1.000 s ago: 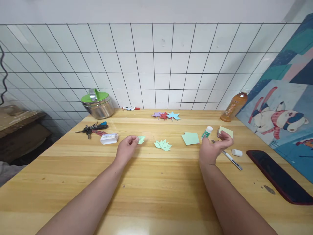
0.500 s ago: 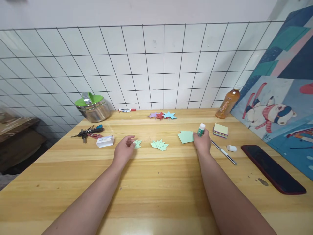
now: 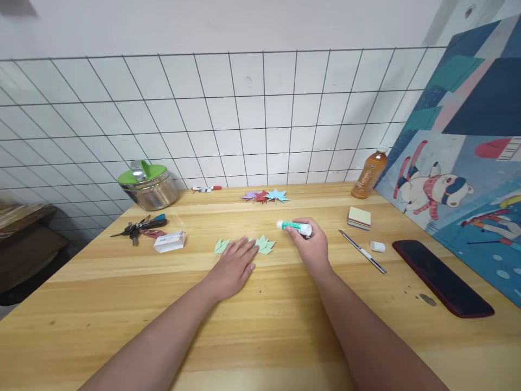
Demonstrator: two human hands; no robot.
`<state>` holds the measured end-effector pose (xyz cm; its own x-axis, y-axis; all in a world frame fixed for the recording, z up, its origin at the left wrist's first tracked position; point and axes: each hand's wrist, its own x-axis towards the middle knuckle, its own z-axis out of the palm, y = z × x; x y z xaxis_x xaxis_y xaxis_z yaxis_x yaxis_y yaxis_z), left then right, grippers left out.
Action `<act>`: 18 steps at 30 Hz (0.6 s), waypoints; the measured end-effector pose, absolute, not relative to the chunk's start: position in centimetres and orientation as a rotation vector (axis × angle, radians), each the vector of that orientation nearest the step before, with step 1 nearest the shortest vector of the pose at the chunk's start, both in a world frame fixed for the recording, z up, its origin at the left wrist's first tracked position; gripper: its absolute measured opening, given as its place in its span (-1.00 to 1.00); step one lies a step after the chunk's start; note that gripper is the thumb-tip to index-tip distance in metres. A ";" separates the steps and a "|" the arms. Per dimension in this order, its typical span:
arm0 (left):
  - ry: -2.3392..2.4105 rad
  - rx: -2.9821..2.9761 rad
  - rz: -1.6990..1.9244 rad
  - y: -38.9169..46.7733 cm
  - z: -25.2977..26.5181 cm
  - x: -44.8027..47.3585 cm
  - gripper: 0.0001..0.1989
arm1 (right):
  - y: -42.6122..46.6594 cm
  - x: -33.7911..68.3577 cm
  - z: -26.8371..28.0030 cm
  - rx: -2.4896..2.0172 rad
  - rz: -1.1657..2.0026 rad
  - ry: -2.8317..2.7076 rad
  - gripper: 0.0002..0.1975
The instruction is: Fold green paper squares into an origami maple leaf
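Note:
My left hand lies flat on the wooden table, its fingers stretched forward over and beside the light green folded paper pieces. One folded paper piece peeks out left of the fingers. A wider fan-shaped folded paper shows at the fingertips on the right, its left part covered. Held in my right hand is a green and white glue stick, tilted nearly level above the table, its white uncapped end pointing left towards the folded paper. The white glue cap rests on the table to the right.
Purple, red and blue paper leaves lie near the wall. A craft knife, a sticky-note stack, a phone and a bottle stand or lie rightward. Leftward are a steel pot, keys, a white box and a marker.
My left hand moved right and flattened over the green paper pieces. My right hand brought the glue stick left and tipped it over. The green sheet by that hand no longer shows.

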<state>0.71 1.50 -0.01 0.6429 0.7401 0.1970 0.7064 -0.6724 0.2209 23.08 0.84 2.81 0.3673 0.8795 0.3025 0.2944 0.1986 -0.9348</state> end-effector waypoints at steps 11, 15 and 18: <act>1.081 2.734 0.514 -2.4 2.0 2.0 -0.67 | -0.7 21.9 2.8 -1.523 0.370 -1.481 -0.67; 1.040 2.737 0.364 -2.8 1.2 2.0 -0.55 | -0.7 21.4 2.7 -1.582 0.266 -1.641 -0.68; 1.040 2.706 0.273 -2.9 0.5 1.9 -0.44 | -0.6 21.2 2.4 -1.610 0.258 -1.702 -0.68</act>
